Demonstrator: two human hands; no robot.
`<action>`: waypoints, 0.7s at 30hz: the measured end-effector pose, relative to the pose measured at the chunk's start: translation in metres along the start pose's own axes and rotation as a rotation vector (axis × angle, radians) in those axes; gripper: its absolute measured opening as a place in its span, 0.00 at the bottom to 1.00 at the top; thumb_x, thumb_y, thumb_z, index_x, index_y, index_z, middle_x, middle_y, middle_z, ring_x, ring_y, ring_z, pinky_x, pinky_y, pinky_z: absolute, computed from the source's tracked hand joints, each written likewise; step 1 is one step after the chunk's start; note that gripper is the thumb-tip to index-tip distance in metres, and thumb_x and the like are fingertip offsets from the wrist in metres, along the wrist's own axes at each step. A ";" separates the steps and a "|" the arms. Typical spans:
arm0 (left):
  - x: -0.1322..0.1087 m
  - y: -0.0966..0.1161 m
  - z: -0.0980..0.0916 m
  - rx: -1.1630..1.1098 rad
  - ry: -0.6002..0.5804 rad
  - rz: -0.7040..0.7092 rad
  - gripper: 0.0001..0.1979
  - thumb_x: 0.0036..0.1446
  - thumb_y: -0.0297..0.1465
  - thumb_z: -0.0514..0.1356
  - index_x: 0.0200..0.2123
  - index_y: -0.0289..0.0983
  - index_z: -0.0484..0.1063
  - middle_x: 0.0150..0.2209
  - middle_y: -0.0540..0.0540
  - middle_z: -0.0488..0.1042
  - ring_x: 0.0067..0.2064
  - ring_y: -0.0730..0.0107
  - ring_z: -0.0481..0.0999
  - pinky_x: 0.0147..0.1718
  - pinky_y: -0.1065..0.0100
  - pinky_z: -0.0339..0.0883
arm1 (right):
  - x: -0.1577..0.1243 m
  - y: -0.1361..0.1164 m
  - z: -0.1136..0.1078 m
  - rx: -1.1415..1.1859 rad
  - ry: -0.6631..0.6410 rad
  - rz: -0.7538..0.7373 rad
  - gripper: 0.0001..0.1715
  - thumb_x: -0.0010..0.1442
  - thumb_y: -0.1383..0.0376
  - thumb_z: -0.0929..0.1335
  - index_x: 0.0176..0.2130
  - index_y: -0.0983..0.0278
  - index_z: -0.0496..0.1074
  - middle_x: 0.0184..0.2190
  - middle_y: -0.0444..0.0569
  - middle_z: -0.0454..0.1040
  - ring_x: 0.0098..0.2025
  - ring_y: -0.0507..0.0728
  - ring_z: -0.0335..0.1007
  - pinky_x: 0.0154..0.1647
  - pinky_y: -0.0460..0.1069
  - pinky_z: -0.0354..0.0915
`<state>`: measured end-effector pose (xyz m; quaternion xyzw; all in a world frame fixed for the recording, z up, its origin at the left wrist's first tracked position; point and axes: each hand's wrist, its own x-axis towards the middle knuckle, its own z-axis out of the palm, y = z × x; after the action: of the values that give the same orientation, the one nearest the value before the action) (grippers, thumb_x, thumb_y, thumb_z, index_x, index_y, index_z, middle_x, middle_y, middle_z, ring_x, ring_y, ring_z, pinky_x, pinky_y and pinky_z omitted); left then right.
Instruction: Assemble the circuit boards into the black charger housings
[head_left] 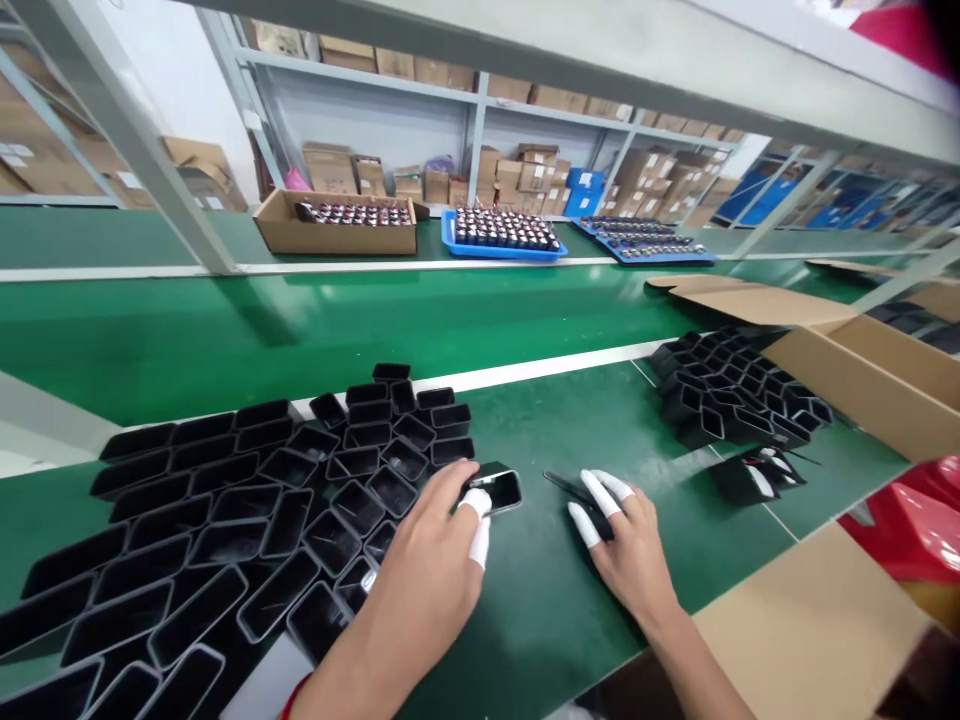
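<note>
My left hand (pixel 435 560) is closed on a small black open-topped casing (pixel 496 488) at the right edge of a big cluster of the same black casings (pixel 247 520), with white cots on its fingertips. My right hand (pixel 626 545), also wearing white finger cots, pinches a thin flat black piece (pixel 570 487) lying on the green mat (pixel 540 600). The two hands are close together near the front of the bench.
A second pile of black casings (pixel 735 390) lies right, beside an open cardboard box (pixel 862 370). A single casing with white inside (pixel 754 472) sits nearer. Blue trays (pixel 502 235) and a carton (pixel 337 225) of parts stand beyond the belt. A cardboard sheet (pixel 810 620) lies front right.
</note>
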<state>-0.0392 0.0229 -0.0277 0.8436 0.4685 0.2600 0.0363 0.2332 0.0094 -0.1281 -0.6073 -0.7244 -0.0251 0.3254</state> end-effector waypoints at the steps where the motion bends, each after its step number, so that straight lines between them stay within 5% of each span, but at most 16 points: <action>1: 0.003 0.004 -0.001 -0.049 0.034 0.010 0.21 0.51 0.14 0.47 0.43 0.31 0.73 0.52 0.31 0.76 0.55 0.51 0.78 0.51 0.53 0.77 | 0.001 -0.011 -0.005 0.052 -0.013 0.026 0.29 0.67 0.60 0.67 0.65 0.58 0.63 0.56 0.60 0.72 0.57 0.68 0.68 0.57 0.68 0.67; 6: 0.016 0.024 -0.004 -0.171 0.135 0.067 0.21 0.64 0.25 0.53 0.60 0.37 0.60 0.44 0.40 0.81 0.45 0.56 0.83 0.41 0.60 0.80 | 0.009 -0.071 -0.023 0.751 -0.244 0.242 0.38 0.65 0.58 0.70 0.69 0.54 0.56 0.61 0.57 0.70 0.61 0.64 0.70 0.64 0.63 0.64; 12: 0.016 0.031 0.004 -0.334 0.153 0.033 0.21 0.63 0.27 0.57 0.58 0.41 0.61 0.41 0.44 0.81 0.41 0.61 0.84 0.38 0.66 0.79 | 0.023 -0.100 -0.019 1.060 -0.155 0.354 0.49 0.54 0.54 0.78 0.68 0.57 0.59 0.59 0.58 0.73 0.61 0.67 0.70 0.64 0.62 0.65; 18: 0.016 0.024 -0.020 -0.671 -0.228 -0.175 0.37 0.49 0.27 0.68 0.62 0.47 0.64 0.57 0.45 0.73 0.49 0.60 0.81 0.46 0.69 0.78 | -0.006 -0.097 -0.020 0.963 -0.183 0.314 0.48 0.53 0.53 0.76 0.67 0.54 0.59 0.63 0.57 0.69 0.60 0.71 0.70 0.59 0.63 0.69; 21: 0.017 0.021 -0.032 -0.860 -0.418 -0.169 0.35 0.50 0.26 0.67 0.61 0.49 0.66 0.59 0.45 0.68 0.53 0.61 0.78 0.54 0.67 0.74 | -0.023 -0.100 0.004 0.725 -0.120 0.260 0.48 0.54 0.48 0.73 0.68 0.54 0.59 0.62 0.57 0.70 0.58 0.73 0.72 0.53 0.62 0.74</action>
<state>-0.0307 0.0186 0.0129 0.7453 0.3679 0.2512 0.4960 0.1430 -0.0354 -0.1067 -0.5400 -0.6208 0.3096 0.4766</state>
